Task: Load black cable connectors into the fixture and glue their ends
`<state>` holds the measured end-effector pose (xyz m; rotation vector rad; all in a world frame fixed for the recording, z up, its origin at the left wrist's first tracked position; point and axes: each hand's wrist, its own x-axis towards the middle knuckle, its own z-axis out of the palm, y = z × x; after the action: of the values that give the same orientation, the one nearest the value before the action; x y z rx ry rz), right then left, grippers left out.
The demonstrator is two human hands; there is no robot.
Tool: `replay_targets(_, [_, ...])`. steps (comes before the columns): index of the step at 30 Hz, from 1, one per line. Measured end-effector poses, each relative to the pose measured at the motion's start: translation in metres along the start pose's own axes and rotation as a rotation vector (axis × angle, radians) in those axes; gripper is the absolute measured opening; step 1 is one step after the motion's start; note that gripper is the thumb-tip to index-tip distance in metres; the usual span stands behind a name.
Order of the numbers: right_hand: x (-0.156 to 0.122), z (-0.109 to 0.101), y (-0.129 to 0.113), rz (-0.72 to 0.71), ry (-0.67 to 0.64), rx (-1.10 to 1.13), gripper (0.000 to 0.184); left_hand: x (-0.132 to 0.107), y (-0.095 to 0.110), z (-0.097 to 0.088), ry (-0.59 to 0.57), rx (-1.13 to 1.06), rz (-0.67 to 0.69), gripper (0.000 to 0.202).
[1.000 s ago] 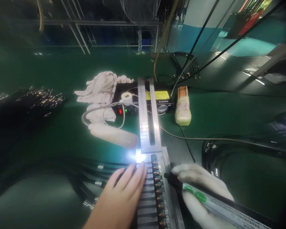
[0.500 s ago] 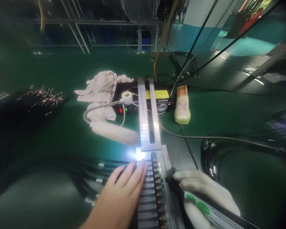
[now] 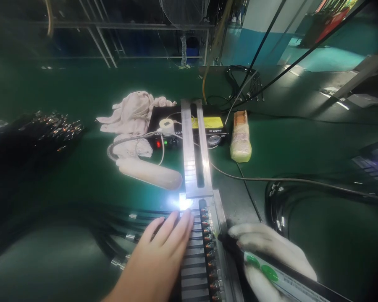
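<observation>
At jig's (image 3: 228,272) right edge, right hand's (image 3: 279,249) grip wrapped around tool (image 3: 272,272); left hand (image 3: 159,260) flat over cables (image 3: 194,277), gap separating hands.

"ZI DONG" and "82A" on black box (image 3: 216,131).

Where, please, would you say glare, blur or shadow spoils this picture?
Head view: white glare flares beyond the left hand and streaks the slotted metal plate; head view: the far-left dark cables are smeared; head view: the background frame looks dim.
</observation>
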<state>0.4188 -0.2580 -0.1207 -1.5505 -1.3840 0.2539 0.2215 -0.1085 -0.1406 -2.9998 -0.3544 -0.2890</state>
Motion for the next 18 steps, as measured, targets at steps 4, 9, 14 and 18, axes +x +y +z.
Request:
replay_targets(4, [-0.0009,0.0011,0.0005,-0.003,0.013,0.002,0.026,-0.0006,0.0004,0.001,0.018,-0.002,-0.002,0.05])
replay_targets(9, [-0.0009,0.0008,0.0026,-0.019,-0.002,0.001,0.025,-0.0015,0.0011,0.0015,0.015,-0.007,0.009,0.049])
replay_targets(14, [0.0001,-0.0014,0.0016,-0.018,-0.018,-0.019,0.027,-0.0001,0.0018,0.0002,0.023,0.0,-0.014,0.049])
replay_targets(18, [0.0006,-0.0015,0.0032,-0.007,-0.04,-0.019,0.027,0.0011,0.0018,-0.001,0.031,0.002,0.001,0.048])
